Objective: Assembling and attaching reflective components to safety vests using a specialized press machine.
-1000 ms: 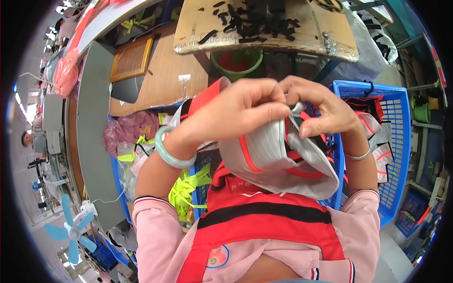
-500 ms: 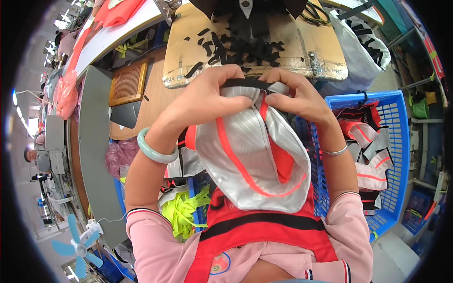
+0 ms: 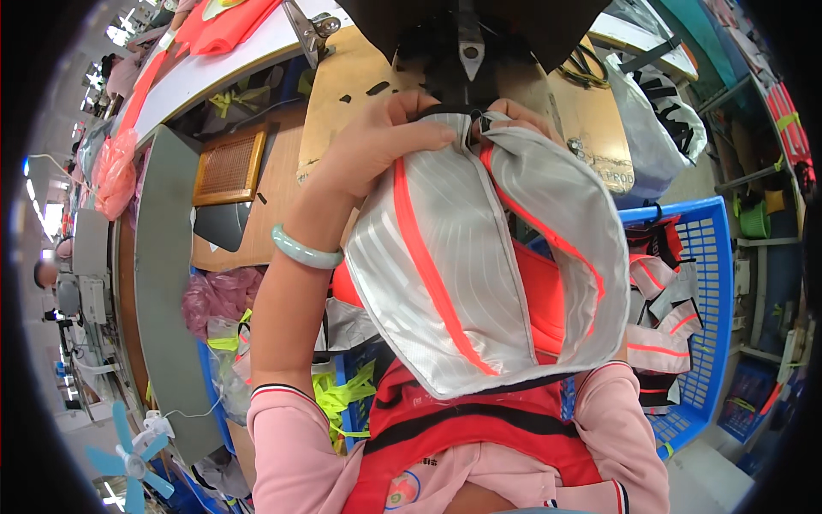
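A silver-grey sewn fabric piece point(image 3: 454, 248) with coral-red strips and a coral lining hangs from my two hands, below a black machine head point(image 3: 419, 34). My left hand point(image 3: 377, 146) pinches its top edge at the left, thumb lying on the grey face. My right hand point(image 3: 518, 118) grips the same edge at the right, beside the centre seam; the fabric hides most of this hand and its forearm. A dark band runs along the edge between the hands. The fabric's right half bulges outward, showing the coral inside. The machine's pointed metal part point(image 3: 469, 56) stands just beyond my fingers.
Black scraps point(image 3: 378, 88) lie on the worn board point(image 3: 330, 94). At right a blue crate point(image 3: 717, 300) holds similar grey and coral pieces, with a white sack point(image 3: 642, 128) behind it. Yellow-green strips point(image 3: 342, 394) hang at lower left, near a grey panel point(image 3: 167, 300).
Both hands have moved away from my body toward the machine with the fabric piece. Its right half has swung out to the right and now covers much of my right hand and forearm.
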Available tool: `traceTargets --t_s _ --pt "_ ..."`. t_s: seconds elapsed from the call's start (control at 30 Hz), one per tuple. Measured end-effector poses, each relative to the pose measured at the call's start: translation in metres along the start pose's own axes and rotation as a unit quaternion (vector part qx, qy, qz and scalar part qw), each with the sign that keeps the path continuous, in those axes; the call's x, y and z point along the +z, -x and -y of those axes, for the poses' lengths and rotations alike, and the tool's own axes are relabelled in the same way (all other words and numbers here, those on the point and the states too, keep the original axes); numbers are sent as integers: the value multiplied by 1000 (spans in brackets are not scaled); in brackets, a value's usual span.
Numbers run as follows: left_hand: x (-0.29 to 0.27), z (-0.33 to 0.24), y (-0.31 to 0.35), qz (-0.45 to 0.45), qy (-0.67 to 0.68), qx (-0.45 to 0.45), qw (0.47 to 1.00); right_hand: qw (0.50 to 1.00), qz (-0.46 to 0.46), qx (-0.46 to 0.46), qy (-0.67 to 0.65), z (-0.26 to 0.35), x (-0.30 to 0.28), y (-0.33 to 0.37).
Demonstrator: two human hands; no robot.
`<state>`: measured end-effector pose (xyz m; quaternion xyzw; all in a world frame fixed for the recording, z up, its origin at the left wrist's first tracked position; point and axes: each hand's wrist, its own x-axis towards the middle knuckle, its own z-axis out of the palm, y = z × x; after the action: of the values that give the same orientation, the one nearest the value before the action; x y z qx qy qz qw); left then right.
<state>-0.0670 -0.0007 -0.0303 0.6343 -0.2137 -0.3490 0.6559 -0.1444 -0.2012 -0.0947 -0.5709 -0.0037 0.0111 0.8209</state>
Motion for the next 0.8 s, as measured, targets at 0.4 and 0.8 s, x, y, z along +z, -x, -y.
traceTargets --t_s 0.4,0.8 --pt "-15 3 -28 6 59 21 998 931 -123 -121 322 32 39 1" --pt "-24 -10 -29 -13 86 29 996 980 -83 -104 148 21 12 -24"
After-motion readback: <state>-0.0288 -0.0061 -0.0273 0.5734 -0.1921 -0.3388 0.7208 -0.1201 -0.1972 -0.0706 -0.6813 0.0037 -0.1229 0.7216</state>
